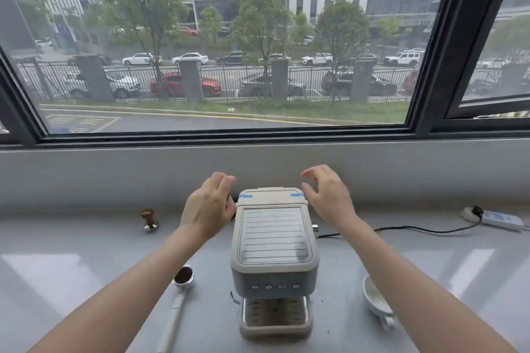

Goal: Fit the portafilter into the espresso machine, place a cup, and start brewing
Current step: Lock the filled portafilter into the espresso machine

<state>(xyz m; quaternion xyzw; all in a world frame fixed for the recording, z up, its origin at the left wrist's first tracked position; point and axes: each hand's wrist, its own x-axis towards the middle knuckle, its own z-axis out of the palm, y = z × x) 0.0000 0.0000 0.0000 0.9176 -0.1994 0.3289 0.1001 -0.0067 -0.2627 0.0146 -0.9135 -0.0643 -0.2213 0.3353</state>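
Grey table (86,252) carries the espresso machine (274,249) at its middle; both hands, left hand (208,205) and right hand (329,195), hover open and empty beside the machine's back corners; portafilter (179,292) lies toward the left edge, cup (375,299) toward the right

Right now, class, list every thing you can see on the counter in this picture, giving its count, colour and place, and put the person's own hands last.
Espresso machine: one, pale grey with blue tape strips, centre of the counter, drip tray empty.
Portafilter: one, silver with a pale handle, lying left of the machine, basket filled with dark grounds.
Cup: one, white, right of the machine, tipped on its side.
Tamper: one, brown top and metal base, upright at the far left.
Power cable: one, black, running right from the machine.
Power strip: one, white, far right.
Left hand: open, at the machine's rear left corner.
Right hand: open, at the rear right corner.
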